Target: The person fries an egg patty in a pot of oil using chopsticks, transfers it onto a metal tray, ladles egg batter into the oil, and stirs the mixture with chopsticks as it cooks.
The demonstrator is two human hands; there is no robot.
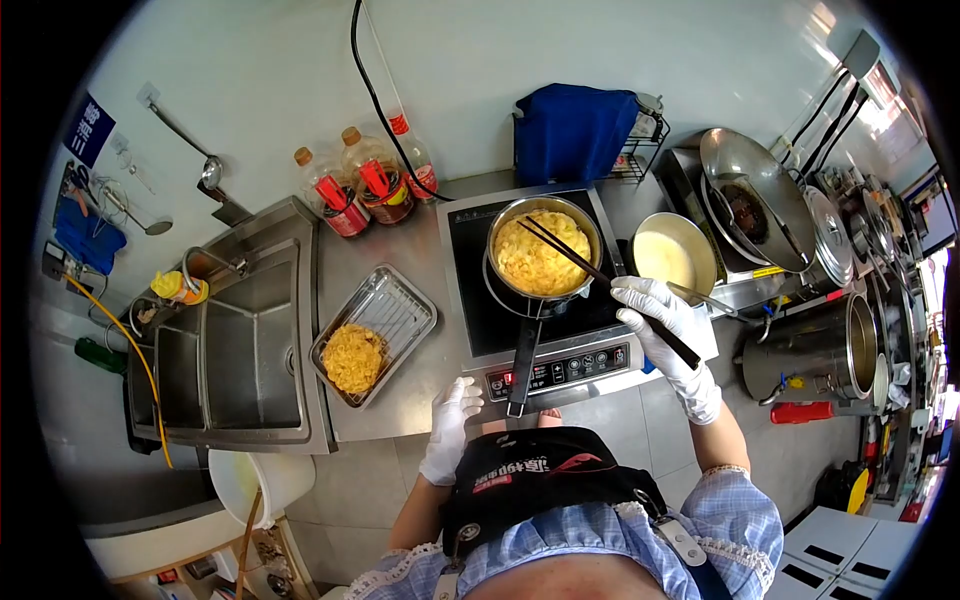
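1. Head view shows a steel surface (345, 275) running from beside the sink (252, 345) along the wall; it carries the things in use.
2. Set into or on it, a black cooktop (470, 320) bears the pan (597, 245), its handle pointing toward the person.
3. Left of the cooktop, a tray with a wire rack (400, 312) lies at a slant. One golden round (353, 358) rests at its near end, apparently cooked; the rack's far part has room, so this portion looks finished.
4. Right of the pan, a pot (704, 268) holds pale, creamy liquid (662, 258), seemingly a supply not used up.
5. Inside the pan, golden food (540, 262) covers most of the base. It looks well set, though its underside is hidden; moving it out is not yet done.
6. Right hand (662, 312), gloved, has its grip clamped on long dark chopsticks (572, 252), their tips over or touching the pan's food; which, I cannot tell.
7. Left hand (452, 415), also gloved, is near the cooktop's front corner, fingers loosely bent, its grip apart with nothing visible in it.
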